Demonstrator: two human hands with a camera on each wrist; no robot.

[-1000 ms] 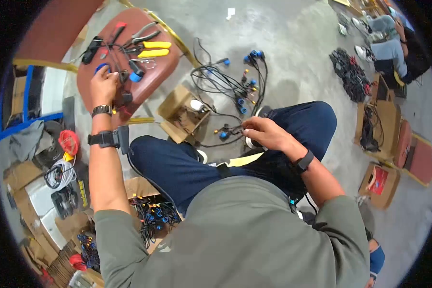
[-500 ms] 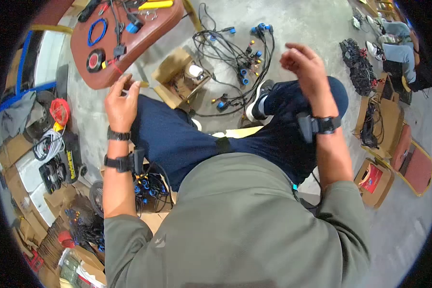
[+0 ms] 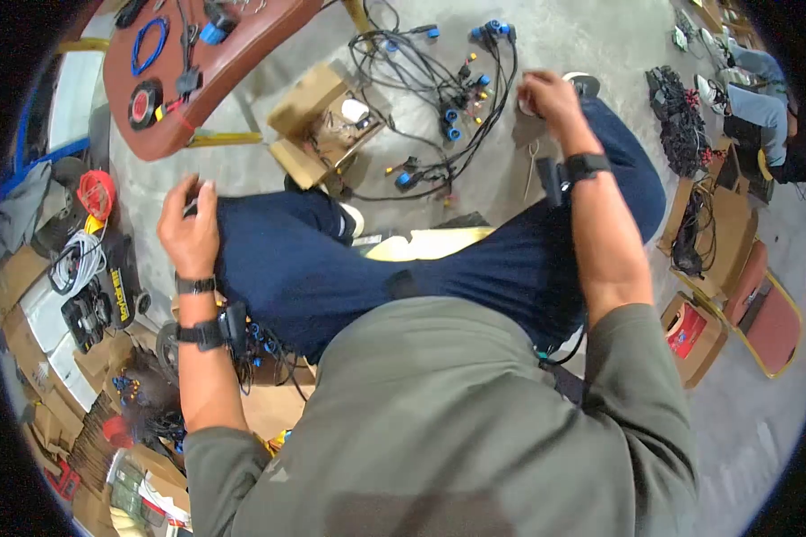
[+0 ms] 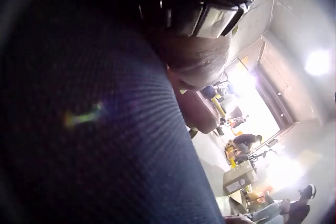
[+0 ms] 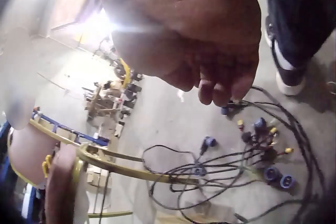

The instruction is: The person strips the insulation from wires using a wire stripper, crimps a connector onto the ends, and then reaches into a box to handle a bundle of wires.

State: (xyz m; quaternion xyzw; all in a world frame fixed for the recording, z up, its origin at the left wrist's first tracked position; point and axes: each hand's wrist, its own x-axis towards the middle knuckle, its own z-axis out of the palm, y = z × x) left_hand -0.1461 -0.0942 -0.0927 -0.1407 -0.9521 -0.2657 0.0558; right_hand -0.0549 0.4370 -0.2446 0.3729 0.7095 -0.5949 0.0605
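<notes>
My left hand (image 3: 188,228) hovers beside the left knee with loosely bent fingers and nothing visible in it; in the left wrist view the dark trouser leg (image 4: 105,119) fills much of the picture. Out past the right knee is my right hand (image 3: 551,98), its fingers loosely curled. The right wrist view shows that hand (image 5: 194,40) hanging palm in sight, without an object. Below it on the floor lies a thin metal tool with looped handles (image 3: 532,150). Black cables with blue connectors (image 3: 452,125) spread over the floor between the feet, left of the right hand.
A red-brown chair seat (image 3: 215,80) at upper left bears a blue wire coil (image 3: 150,46), a tape roll (image 3: 143,105) and a cable. An opened cardboard box (image 3: 300,98) stands before it. More cables, boxes and a seated person (image 3: 757,116) are at right.
My left hand has left the blue coil on the chair seat and drawn back beside the left knee. The right hand has moved from above the cables out past the right knee.
</notes>
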